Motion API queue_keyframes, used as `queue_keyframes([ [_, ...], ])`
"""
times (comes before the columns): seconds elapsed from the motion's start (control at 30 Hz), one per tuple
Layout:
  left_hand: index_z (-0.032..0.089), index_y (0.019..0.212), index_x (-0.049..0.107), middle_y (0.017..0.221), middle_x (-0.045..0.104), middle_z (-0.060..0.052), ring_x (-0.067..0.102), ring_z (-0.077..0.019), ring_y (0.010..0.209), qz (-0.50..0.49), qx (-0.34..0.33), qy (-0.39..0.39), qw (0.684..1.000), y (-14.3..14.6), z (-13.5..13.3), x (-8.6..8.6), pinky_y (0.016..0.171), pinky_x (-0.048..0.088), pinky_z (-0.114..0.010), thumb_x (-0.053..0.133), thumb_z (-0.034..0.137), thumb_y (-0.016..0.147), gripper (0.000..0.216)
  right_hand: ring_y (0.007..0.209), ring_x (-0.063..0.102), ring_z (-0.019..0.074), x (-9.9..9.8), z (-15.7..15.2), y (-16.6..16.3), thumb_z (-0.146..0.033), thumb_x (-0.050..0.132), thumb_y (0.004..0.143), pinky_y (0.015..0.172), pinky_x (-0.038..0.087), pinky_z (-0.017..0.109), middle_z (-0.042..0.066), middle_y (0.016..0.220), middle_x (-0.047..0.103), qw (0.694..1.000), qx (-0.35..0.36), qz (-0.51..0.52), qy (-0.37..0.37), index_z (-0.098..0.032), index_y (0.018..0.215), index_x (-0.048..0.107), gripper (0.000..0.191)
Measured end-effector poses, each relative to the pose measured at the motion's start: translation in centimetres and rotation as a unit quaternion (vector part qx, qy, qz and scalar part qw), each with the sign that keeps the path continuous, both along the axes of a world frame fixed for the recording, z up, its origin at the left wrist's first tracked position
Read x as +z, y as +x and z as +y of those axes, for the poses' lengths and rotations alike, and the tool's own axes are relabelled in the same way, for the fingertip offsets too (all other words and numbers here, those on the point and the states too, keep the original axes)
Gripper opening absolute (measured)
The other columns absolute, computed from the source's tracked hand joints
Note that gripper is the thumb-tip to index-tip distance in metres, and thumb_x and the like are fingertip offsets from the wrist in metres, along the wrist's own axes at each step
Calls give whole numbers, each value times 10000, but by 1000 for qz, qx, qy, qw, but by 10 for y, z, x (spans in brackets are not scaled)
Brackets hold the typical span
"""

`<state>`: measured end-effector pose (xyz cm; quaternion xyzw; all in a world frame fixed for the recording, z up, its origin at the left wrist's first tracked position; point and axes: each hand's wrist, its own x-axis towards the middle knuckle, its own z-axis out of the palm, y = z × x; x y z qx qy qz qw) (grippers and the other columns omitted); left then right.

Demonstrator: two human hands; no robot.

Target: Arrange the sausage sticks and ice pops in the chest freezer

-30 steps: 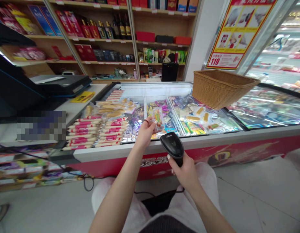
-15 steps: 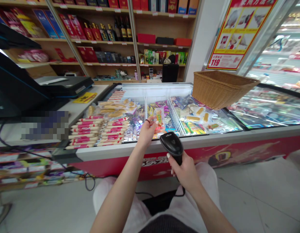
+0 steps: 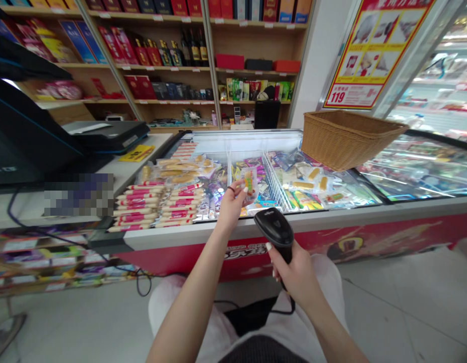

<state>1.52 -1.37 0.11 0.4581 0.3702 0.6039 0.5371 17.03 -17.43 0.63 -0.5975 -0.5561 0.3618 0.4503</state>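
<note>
Centre of the frame: your left hand (image 3: 230,204) reaches over the front rim of the chest freezer (image 3: 331,216). Its thumb and fingertips are pinched on the lower edge of a small clear snack packet (image 3: 250,181), which stands upright above the freezer's glass lid. A dark band sits on one finger.

Just below and to the right of the packet: your right hand (image 3: 295,275) is wrapped closed around the handle of a black barcode scanner (image 3: 274,229). The scanner's head tilts up toward the packet, near it but not touching. Its cable (image 3: 291,305) drops from the handle toward the lower centre of the frame.

Left of centre: a stack of red-and-white sausage sticks (image 3: 153,207) lies on the freezer lid, beside your left hand.

Upper right of centre: a wicker basket (image 3: 344,138) rests on the lid, well apart from both hands.

Left edge: a black checkout terminal (image 3: 32,136) stands on a white counter (image 3: 135,169).

Upper band: wooden shelves (image 3: 252,68) carry boxes and bottles; a red-and-yellow poster (image 3: 369,50) hangs at the upper right.
</note>
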Motion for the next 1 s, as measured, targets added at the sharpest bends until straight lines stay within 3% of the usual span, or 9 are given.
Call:
queue_keyframes([
  [0.47, 206, 1166, 562, 924, 736, -38, 738, -191, 845, 14, -1, 7, 1000, -3, 1, 1, 804, 620, -392, 752, 418, 805, 460, 389, 599, 167, 9, -12, 3, -502, 604, 884, 445, 475, 239, -25, 473, 598, 1000, 4, -1, 9, -192, 860, 607, 311],
  [0.73, 188, 1173, 580, 964, 744, -85, 736, -208, 866, 116, 41, 60, 991, -1, 1, 4, 813, 592, -372, 688, 439, 835, 434, 387, 599, 180, 6, -13, 3, -536, 632, 866, 431, 475, 254, -12, 483, 618, 1000, -12, 9, 20, -202, 845, 616, 335],
  [0.87, 197, 1227, 603, 989, 735, -80, 712, -220, 887, 229, 109, 106, 961, -38, 11, 34, 874, 548, -370, 646, 327, 845, 406, 399, 604, 192, 2, -12, 7, -522, 653, 858, 430, 466, 259, -2, 470, 615, 999, -12, 5, 30, -194, 850, 627, 329],
  [1.0, 195, 1174, 685, 1170, 698, -115, 573, -315, 1205, 372, 222, 133, 891, -105, 38, 80, 1109, 352, -455, 572, 280, 889, 318, 411, 607, 194, -1, -13, 9, -527, 654, 858, 446, 470, 264, 2, 477, 620, 999, -18, 4, 33, -194, 846, 625, 334],
])
